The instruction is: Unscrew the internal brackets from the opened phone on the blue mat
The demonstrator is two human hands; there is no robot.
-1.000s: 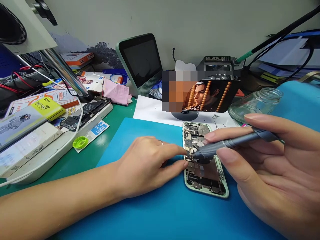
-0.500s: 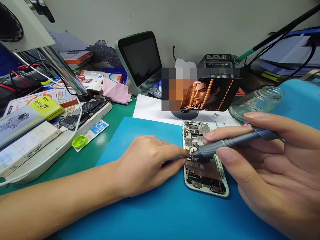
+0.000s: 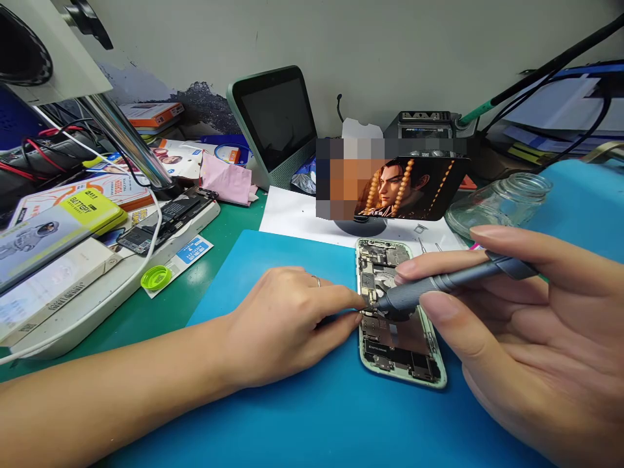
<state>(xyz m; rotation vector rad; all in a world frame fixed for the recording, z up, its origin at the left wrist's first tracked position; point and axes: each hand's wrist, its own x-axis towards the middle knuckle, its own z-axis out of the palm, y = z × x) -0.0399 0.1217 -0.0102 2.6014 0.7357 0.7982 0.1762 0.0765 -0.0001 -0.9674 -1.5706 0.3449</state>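
An opened phone [image 3: 397, 338] with a pale green frame and bare inner parts lies on a blue mat [image 3: 302, 416]. My right hand [image 3: 507, 325] grips a dark grey pen-shaped screwdriver [image 3: 448, 279], tilted with its tip down at the phone's left inner edge. The exact contact of the tip is too small to make out. From the left, my left hand [image 3: 292, 318] reaches to the phone's left side, thumb and forefinger closed together beside the tip. Whatever lies between those fingertips is hidden.
A phone with a lit picture [image 3: 414, 188] stands on a holder behind the work. A glass jar [image 3: 507, 201] sits at the right. On the left are another opened phone [image 3: 168, 221], a green cap [image 3: 156, 277] and boxes [image 3: 63, 227]. A tablet-like display [image 3: 277, 117] stands at the back.
The view has shifted very slightly. Both hands, the screwdriver and the opened phone keep nearly the same places, with only a slight movement of my right hand.
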